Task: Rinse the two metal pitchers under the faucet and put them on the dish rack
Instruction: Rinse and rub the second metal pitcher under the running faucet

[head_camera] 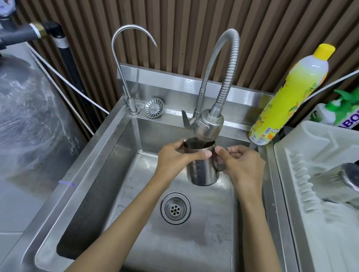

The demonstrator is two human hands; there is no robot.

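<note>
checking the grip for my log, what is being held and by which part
The metal pitcher: the left hand wraps its upper body, the right hand grips its handle.

Left hand (173, 160), right hand (244, 164): curled.

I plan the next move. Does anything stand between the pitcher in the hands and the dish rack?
Nothing visible does: only the sink rim lies between the held pitcher and dish rack. The yellow bottle stands farther back; the other pitcher lies on the rack.
</note>
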